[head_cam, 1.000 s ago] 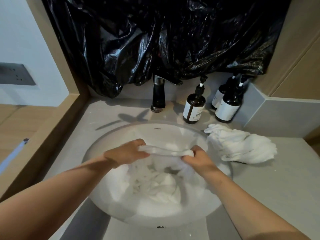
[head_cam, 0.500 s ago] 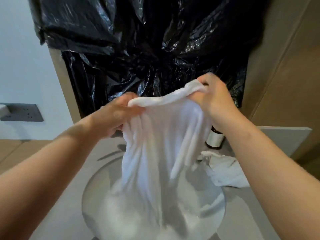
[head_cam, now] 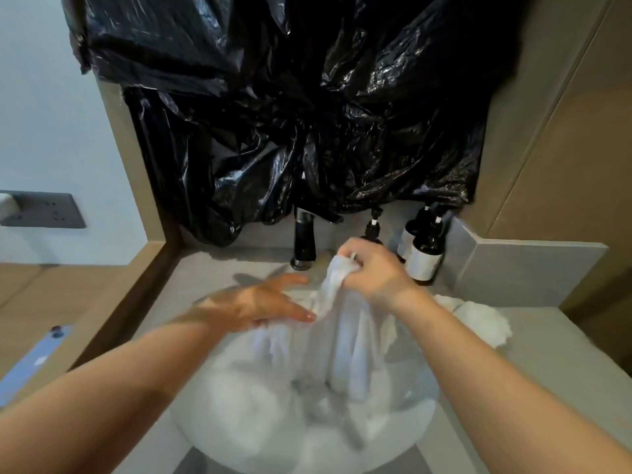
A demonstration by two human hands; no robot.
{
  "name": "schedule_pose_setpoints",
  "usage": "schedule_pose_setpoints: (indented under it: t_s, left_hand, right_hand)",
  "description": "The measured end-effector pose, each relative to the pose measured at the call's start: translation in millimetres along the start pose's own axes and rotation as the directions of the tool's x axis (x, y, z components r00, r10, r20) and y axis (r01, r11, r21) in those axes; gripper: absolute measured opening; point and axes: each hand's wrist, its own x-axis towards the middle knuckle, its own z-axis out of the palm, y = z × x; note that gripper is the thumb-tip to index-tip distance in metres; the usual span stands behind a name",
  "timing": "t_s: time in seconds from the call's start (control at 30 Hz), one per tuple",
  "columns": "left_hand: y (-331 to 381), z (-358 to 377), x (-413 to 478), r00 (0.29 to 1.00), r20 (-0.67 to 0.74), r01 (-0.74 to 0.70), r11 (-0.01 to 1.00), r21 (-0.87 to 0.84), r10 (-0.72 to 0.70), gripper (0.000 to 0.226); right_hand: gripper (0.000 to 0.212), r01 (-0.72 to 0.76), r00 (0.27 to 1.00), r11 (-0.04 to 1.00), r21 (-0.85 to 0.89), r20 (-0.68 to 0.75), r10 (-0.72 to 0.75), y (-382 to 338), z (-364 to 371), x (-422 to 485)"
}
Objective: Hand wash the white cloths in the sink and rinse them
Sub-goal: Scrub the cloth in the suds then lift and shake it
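A wet white cloth (head_cam: 345, 340) hangs in long folds over the white sink (head_cam: 212, 429). My right hand (head_cam: 369, 271) grips its top corner, just in front of the black tap (head_cam: 304, 241). My left hand (head_cam: 260, 304) is open, its straight fingers pointing right at the cloth's left edge, blurred by motion. More white cloth lies bunched in the basin under the hanging one. A second white cloth (head_cam: 482, 321) lies crumpled on the counter right of the sink, partly hidden by my right forearm.
Three dark pump bottles (head_cam: 424, 254) stand behind the sink at the right. Black plastic sheeting (head_cam: 290, 107) covers the wall above the tap. A grey counter (head_cam: 547, 364) surrounds the sink, with a wooden ledge (head_cam: 113, 302) on the left holding a light blue object (head_cam: 30, 364).
The cloth has come down from high above the sink. My left hand let go of its top edge and opened; my right hand still holds the corner, now lower near the tap.
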Motion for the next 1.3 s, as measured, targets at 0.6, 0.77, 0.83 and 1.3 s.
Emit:
schedule_pose_setpoints:
  t_s: [0.6,0.77,0.83,1.3]
  left_hand:
    - [-61,-1,26,0.955,-0.217,-0.007,0.745,0.667,0.203,0.011]
    - [-32,-6,14,0.977,0.015,-0.181,0.784,0.593,0.214,0.027]
    - [-20,-10,10,0.971,0.053,-0.217,0.763,0.609,0.233,0.045]
    - [56,-39,-8,0.746,-0.474,-0.376,0.883,0.280,0.468,0.006]
  right_hand:
    - [0.022,-0.379,0.917,0.919,0.107,0.177,0.358,72,38,-39]
    - [0.025,-0.163,0.980,0.974,0.158,-0.085,0.178,35,5,-18]
    - [0.027,-0.084,0.988,0.982,0.170,-0.117,0.105,22,-5,-15]
    - [0.025,0.119,0.923,0.991,0.067,-0.375,-0.086,-20,-40,0]
